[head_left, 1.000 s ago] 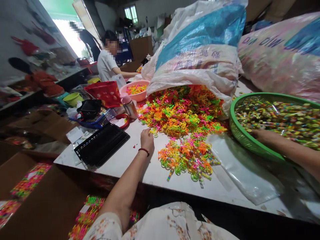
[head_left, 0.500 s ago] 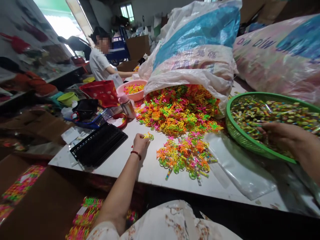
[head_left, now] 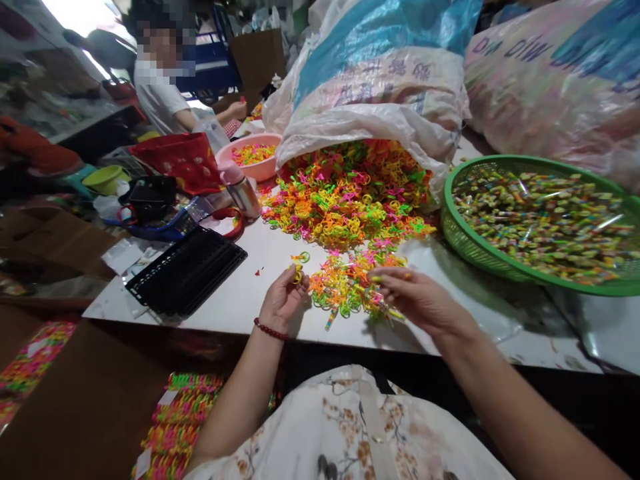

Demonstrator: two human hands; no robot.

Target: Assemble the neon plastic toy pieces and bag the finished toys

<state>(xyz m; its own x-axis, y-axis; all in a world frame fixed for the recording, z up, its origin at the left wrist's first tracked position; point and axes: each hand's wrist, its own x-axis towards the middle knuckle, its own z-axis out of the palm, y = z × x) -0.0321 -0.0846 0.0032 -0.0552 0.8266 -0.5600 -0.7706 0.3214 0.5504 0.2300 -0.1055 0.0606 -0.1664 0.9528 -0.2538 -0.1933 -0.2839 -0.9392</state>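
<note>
My left hand (head_left: 287,297), with a beaded bracelet at the wrist, is closed on a few small plastic toy pieces (head_left: 299,267), yellow, orange and green with ring-shaped parts. My right hand (head_left: 415,290) is pinched, and a thin greenish thing, perhaps a small candy tube, shows at its fingertips. Between the hands lies a small heap of bright plastic pieces (head_left: 345,283), some with clear, colour-filled tubes. Behind it a larger pile of the same pieces (head_left: 340,207) spills from a white and blue sack (head_left: 375,87).
A green basket (head_left: 450,233) of small colourful wrapped tubes stands at right, near a flat clear plastic bag (head_left: 440,267). Black slotted trays (head_left: 187,273), a pink-capped bottle (head_left: 240,190) and a pink basin (head_left: 270,170) are at left. A co-worker (head_left: 160,93) sits beyond them.
My right hand has come out of the green basket and moved left to the small heap. My left hand has turned palm up and stays closed on its pieces. The view has shifted.
</note>
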